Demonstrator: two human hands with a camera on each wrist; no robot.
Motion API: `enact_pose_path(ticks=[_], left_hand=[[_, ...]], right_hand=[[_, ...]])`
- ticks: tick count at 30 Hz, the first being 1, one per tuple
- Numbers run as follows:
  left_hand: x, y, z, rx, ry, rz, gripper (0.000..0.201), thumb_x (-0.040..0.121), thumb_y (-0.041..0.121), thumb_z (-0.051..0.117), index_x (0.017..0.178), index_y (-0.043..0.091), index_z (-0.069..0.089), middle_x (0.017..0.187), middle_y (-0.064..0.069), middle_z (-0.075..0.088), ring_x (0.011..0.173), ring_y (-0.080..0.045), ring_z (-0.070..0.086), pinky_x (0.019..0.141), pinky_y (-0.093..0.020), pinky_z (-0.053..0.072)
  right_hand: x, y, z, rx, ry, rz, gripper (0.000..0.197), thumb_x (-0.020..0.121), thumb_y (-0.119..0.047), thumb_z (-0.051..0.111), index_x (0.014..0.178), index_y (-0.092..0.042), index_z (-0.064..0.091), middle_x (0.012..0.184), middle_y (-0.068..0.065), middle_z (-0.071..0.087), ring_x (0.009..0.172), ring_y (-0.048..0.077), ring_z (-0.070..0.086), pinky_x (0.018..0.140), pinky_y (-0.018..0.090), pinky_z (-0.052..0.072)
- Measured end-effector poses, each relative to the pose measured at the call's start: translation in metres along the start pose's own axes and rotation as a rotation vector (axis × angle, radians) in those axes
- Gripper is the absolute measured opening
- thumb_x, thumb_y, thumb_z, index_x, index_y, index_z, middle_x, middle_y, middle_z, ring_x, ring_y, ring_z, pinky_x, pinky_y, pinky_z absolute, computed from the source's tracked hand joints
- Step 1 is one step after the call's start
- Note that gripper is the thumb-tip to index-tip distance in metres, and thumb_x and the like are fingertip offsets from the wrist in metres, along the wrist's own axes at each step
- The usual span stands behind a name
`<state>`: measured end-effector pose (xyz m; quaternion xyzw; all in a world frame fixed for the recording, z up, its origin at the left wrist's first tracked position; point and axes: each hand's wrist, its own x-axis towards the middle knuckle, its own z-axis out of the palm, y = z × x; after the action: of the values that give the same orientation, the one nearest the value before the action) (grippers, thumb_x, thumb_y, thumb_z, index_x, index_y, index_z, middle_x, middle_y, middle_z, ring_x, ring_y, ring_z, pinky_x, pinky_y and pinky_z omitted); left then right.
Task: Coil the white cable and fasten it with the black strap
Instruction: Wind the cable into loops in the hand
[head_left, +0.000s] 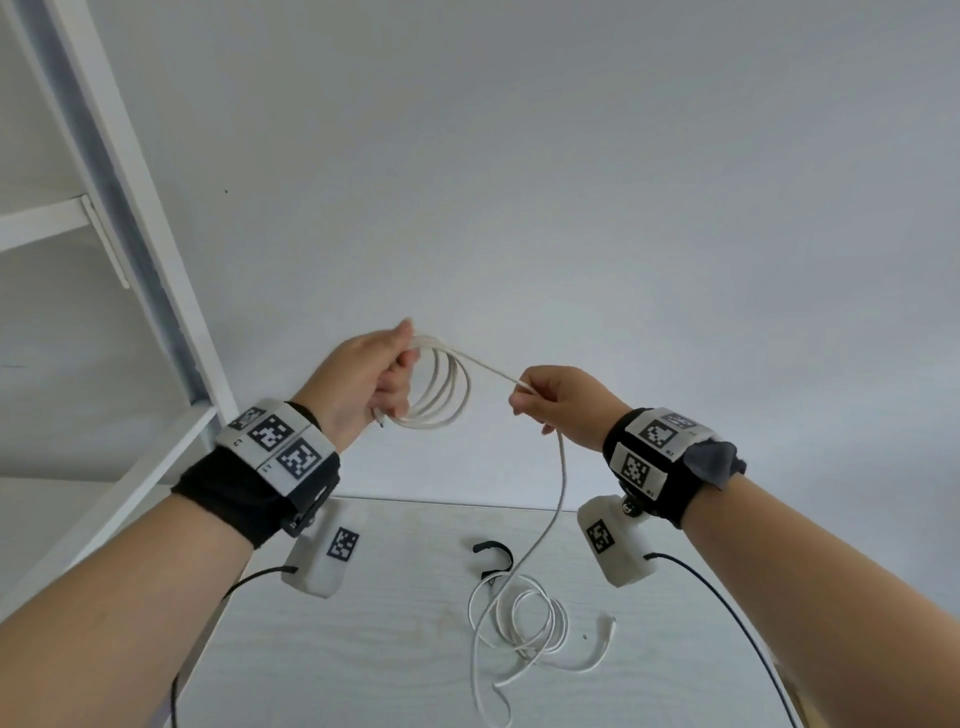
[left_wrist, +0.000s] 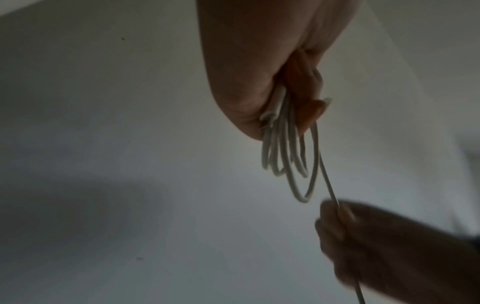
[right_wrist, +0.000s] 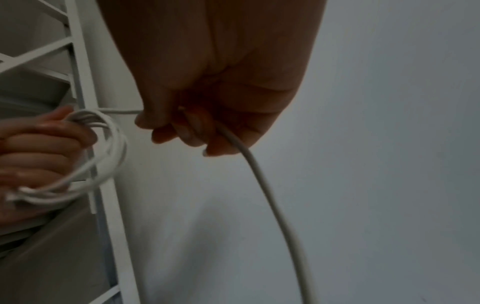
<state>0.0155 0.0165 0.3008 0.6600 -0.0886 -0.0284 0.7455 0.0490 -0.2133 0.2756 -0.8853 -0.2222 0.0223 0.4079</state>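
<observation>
My left hand (head_left: 387, 382) is raised above the table and grips several loops of the white cable (head_left: 441, 389), with one cable end sticking out below the palm. From the loops a straight run of cable crosses to my right hand (head_left: 540, 402), which pinches it between curled fingers. Below the right hand the cable hangs down to a loose tangle (head_left: 524, 623) on the table. The black strap (head_left: 493, 558) lies curled on the table just behind that tangle. In the left wrist view the loops (left_wrist: 291, 156) hang from the fist; in the right wrist view the cable (right_wrist: 265, 191) leaves my fingers downward.
A pale wooden table (head_left: 363, 649) lies below my arms, against a plain white wall. A white shelf frame (head_left: 130, 218) stands at the left, close to my left forearm. Thin black leads run from both wrist cameras toward the table's front.
</observation>
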Motion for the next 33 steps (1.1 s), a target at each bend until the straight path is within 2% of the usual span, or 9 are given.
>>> enact_pose_path(ticks=[3,6,10,12,14,21,24,27,33], left_hand=[[0.007,0.015,-0.02,-0.282,0.105,0.004,0.04,0.096,0.042,0.035,0.063,0.019,0.043,0.036,0.009,0.026,0.03,-0.005,0.022,0.038,-0.016,0.031],[0.014,0.026,-0.039,-0.373,0.223,0.05,0.042,0.095,0.046,0.035,0.063,0.02,0.043,0.037,0.009,0.026,0.031,-0.005,0.021,0.04,-0.016,0.035],[0.02,0.016,-0.042,-0.415,0.271,0.039,0.042,0.096,0.046,0.032,0.066,0.02,0.045,0.04,0.011,0.028,0.035,-0.007,0.025,0.05,-0.019,0.039],[0.021,0.008,-0.037,-0.486,0.23,0.02,0.04,0.098,0.041,0.03,0.068,0.019,0.045,0.042,0.01,0.033,0.038,-0.008,0.029,0.059,-0.022,0.038],[0.022,0.0,-0.034,-0.502,0.205,0.028,0.036,0.099,0.034,0.031,0.07,0.018,0.044,0.044,0.01,0.037,0.04,-0.008,0.033,0.064,-0.025,0.038],[0.022,-0.008,-0.02,-0.314,0.181,0.1,0.027,0.099,0.019,0.035,0.078,0.011,0.05,0.067,-0.001,0.072,0.064,-0.019,0.067,0.068,-0.029,0.054],[0.022,-0.008,-0.012,-0.193,0.132,0.098,0.023,0.099,0.016,0.035,0.082,0.01,0.049,0.079,-0.004,0.076,0.072,-0.022,0.071,0.08,-0.035,0.049],[0.022,-0.01,-0.003,-0.062,0.123,0.093,0.02,0.099,0.016,0.037,0.086,0.009,0.05,0.091,-0.009,0.073,0.077,-0.022,0.072,0.084,-0.034,0.05],[0.016,-0.015,0.01,0.233,0.039,0.04,0.019,0.099,0.02,0.035,0.095,0.007,0.048,0.098,-0.006,0.071,0.075,-0.012,0.072,0.063,-0.015,0.051]], right_hand=[[-0.005,0.021,-0.006,-0.004,0.007,0.067,0.023,0.091,-0.018,0.049,0.068,-0.017,0.057,0.059,-0.004,0.047,0.056,0.008,0.046,0.068,0.029,0.05],[-0.011,0.039,-0.009,0.056,0.031,0.136,0.029,0.093,-0.019,0.046,0.067,-0.019,0.058,0.054,-0.006,0.043,0.047,0.001,0.042,0.069,0.035,0.052],[-0.014,0.037,-0.001,0.187,0.049,0.136,0.033,0.097,-0.02,0.037,0.075,-0.019,0.061,0.055,-0.004,0.034,0.045,0.005,0.033,0.053,0.024,0.039],[-0.014,0.032,0.006,0.167,0.044,0.146,0.033,0.097,-0.023,0.037,0.075,-0.02,0.062,0.058,-0.003,0.034,0.05,0.011,0.028,0.05,0.023,0.028],[-0.014,0.028,0.012,0.062,0.019,0.135,0.031,0.096,-0.025,0.04,0.075,-0.023,0.062,0.061,-0.004,0.037,0.054,0.013,0.032,0.051,0.022,0.027],[-0.015,0.01,0.022,-0.175,-0.061,0.032,0.026,0.095,-0.028,0.041,0.092,-0.025,0.066,0.064,0.002,0.046,0.063,0.021,0.044,0.063,0.032,0.039],[-0.014,-0.001,0.026,-0.193,-0.069,-0.021,0.024,0.095,-0.028,0.041,0.099,-0.025,0.064,0.06,-0.002,0.045,0.06,0.02,0.044,0.061,0.031,0.039],[-0.013,-0.011,0.028,-0.215,-0.101,-0.067,0.025,0.096,-0.031,0.041,0.102,-0.023,0.064,0.058,-0.005,0.044,0.059,0.018,0.043,0.061,0.028,0.039],[-0.011,-0.026,0.026,-0.223,-0.15,-0.153,0.025,0.095,-0.024,0.042,0.099,-0.019,0.066,0.059,-0.014,0.047,0.063,0.016,0.046,0.062,0.019,0.037]])
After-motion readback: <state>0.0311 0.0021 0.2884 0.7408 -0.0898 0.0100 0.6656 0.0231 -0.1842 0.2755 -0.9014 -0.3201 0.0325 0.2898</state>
